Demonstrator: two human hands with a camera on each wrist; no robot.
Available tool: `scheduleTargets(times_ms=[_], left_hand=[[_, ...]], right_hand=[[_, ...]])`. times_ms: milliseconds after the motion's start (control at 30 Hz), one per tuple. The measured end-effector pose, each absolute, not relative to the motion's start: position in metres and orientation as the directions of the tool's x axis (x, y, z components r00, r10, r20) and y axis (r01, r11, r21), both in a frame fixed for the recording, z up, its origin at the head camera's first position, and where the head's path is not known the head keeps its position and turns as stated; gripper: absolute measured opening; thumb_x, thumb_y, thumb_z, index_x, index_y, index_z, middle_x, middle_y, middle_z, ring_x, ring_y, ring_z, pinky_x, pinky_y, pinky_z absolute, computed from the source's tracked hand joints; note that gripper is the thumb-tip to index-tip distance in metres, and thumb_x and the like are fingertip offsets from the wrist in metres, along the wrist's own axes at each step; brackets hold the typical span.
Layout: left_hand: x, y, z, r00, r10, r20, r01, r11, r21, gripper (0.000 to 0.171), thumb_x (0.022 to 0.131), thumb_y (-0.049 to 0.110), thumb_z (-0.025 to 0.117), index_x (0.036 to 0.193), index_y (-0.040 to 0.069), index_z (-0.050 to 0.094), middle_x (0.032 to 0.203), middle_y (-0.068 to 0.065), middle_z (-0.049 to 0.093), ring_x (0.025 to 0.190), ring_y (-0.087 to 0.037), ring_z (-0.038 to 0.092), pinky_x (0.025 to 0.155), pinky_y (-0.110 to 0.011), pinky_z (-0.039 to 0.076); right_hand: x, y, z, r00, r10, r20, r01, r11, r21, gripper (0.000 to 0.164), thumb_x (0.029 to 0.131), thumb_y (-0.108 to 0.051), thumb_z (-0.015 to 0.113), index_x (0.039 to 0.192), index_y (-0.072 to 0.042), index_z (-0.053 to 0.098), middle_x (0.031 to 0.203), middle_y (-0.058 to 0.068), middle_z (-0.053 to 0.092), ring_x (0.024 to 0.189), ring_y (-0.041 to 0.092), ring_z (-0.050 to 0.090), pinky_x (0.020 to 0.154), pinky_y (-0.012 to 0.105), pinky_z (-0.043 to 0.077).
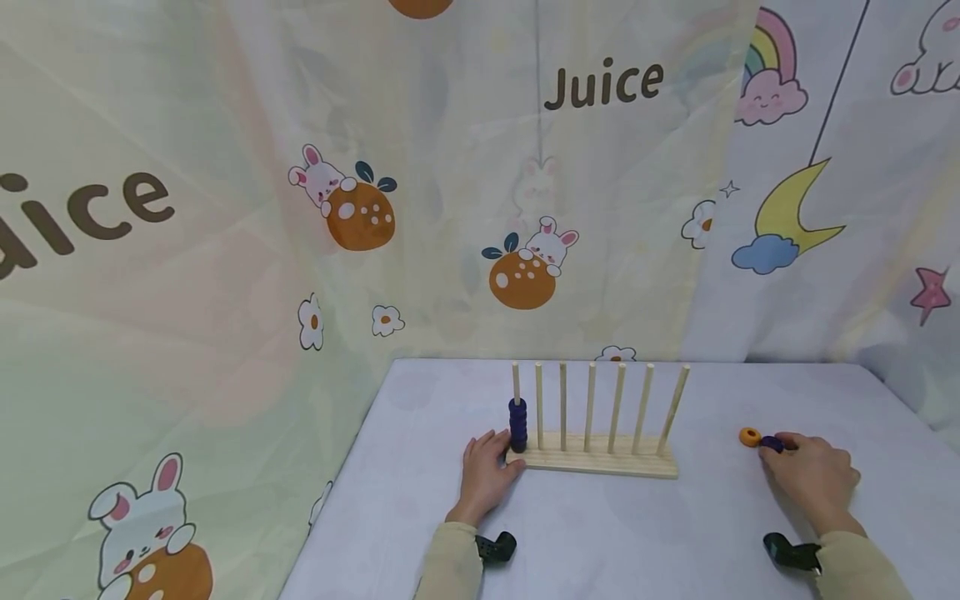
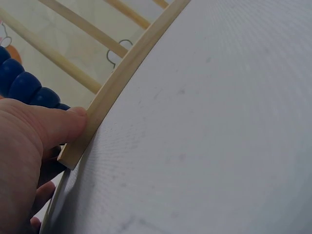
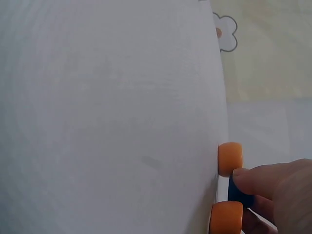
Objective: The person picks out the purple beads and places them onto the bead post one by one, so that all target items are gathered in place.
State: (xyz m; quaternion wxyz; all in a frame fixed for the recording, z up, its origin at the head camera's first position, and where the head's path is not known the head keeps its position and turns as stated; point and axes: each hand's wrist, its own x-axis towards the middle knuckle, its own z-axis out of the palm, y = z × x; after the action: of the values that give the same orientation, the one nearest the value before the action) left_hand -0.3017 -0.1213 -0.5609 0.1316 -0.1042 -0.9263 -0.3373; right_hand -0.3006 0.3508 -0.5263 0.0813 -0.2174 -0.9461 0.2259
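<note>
A wooden peg rack (image 1: 600,464) with several upright pegs stands on the table. Dark blue beads (image 1: 517,425) are stacked on its leftmost peg. My left hand (image 1: 486,479) holds the left end of the rack's base, the thumb on the front edge and the fingers around the end, as the left wrist view also shows. Off to the right of the rack, my right hand (image 1: 813,475) pinches a blue bead (image 1: 772,444) between thumb and fingers, low at the tabletop. An orange bead (image 1: 749,437) lies beside it; in the right wrist view a second orange bead (image 3: 226,218) shows near the fingers.
The white-covered table (image 1: 600,533) reaches back to a hanging cloth (image 1: 450,167) printed with rabbits, fruit and flowers. That cloth also runs along the table's left side. Black wrist devices (image 1: 791,552) sit at both sleeves.
</note>
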Motion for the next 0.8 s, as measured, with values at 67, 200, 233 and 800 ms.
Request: scheduleTargets(times_ms=[67,200,233,800], left_hand=[[-0.302,-0.121,-0.561,-0.942,0.107,0.318,0.286,0.753,0.593,0.054,0.087,0.03,0.072,0.131,0.002,0.06,0.134,-0.008,0.061,0.133,-0.031,0.045,0.114,-0.056,0.02],[-0.303,-0.121,-0.561,-0.938,0.109,0.329,0.295,0.75,0.592,0.054,0.086,0.03,0.072,0.131,0.001,0.06,0.134,-0.009,0.061,0.133,-0.032,0.045,0.114,-0.056,0.02],[-0.303,-0.121,-0.561,-0.937,0.109,0.333,0.298,0.748,0.593,0.054,0.086,0.03,0.072,0.131,0.001,0.06,0.134,-0.009,0.061,0.133,-0.032,0.045,0.114,-0.056,0.02],[-0.302,-0.121,-0.561,-0.939,0.11,0.326,0.299,0.734,0.611,0.054,0.087,0.028,0.072,0.131,0.0,0.06,0.134,-0.01,0.061,0.133,-0.032,0.045,0.114,-0.057,0.02]], right_hand=[[-0.3,0.349,-0.525,-0.891,0.449,0.065,0.369,0.8,-0.472,0.046,0.088,-0.022,0.066,0.12,0.01,0.057,0.115,0.037,0.053,0.101,0.052,0.039,0.082,0.061,0.031],[-0.298,0.346,-0.523,-0.893,0.437,0.105,0.333,0.8,-0.499,0.049,0.088,-0.023,0.065,0.123,0.01,0.055,0.12,0.038,0.052,0.105,0.054,0.04,0.084,0.062,0.029],[-0.297,0.345,-0.523,-0.894,0.433,0.116,0.321,0.8,-0.506,0.05,0.088,-0.023,0.065,0.124,0.009,0.055,0.122,0.039,0.052,0.106,0.054,0.04,0.084,0.062,0.029],[-0.28,0.314,-0.522,-0.882,0.371,0.291,0.155,0.81,-0.565,0.041,0.087,-0.023,0.067,0.118,0.003,0.063,0.116,0.029,0.063,0.099,0.05,0.053,0.072,0.055,0.037]])
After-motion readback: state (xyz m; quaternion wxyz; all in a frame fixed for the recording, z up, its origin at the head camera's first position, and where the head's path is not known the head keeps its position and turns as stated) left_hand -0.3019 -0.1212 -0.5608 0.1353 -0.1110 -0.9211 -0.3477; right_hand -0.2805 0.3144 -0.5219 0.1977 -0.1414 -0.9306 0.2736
